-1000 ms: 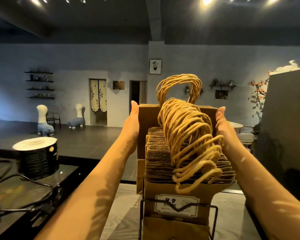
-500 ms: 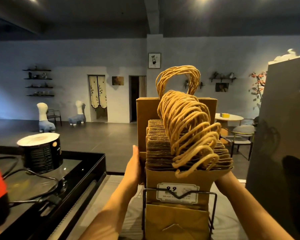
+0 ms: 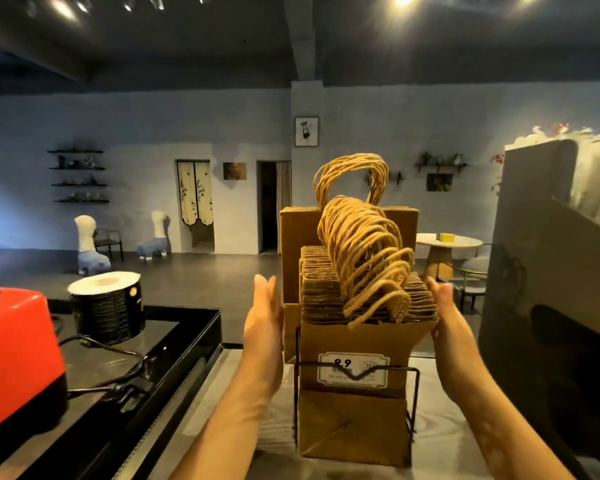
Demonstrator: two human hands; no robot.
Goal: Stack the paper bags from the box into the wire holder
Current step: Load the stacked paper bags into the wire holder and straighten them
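Pale wood-grain worktop (image 3: pixel 250 427) nearest, with a black wire holder (image 3: pixel 357 367) standing on it. Packed inside it, upright and front to back: brown paper bags (image 3: pixel 354 424), the front one labelled, twisted handles (image 3: pixel 364 258) arching over the row, taller bags at the back. Flanking the row, left hand (image 3: pixel 264 323) and right hand (image 3: pixel 444 313): left grip flat, fingers straight and together, palm against the left side of the bags; right grip likewise uncurled, fingers laid along the upper right edge. Off to the left, a red appliance (image 3: pixel 14 351) and a black banded roll (image 3: pixel 106 306) on a dark tray (image 3: pixel 187 311). Farther back, a round table (image 3: pixel 447 240) near the wall.
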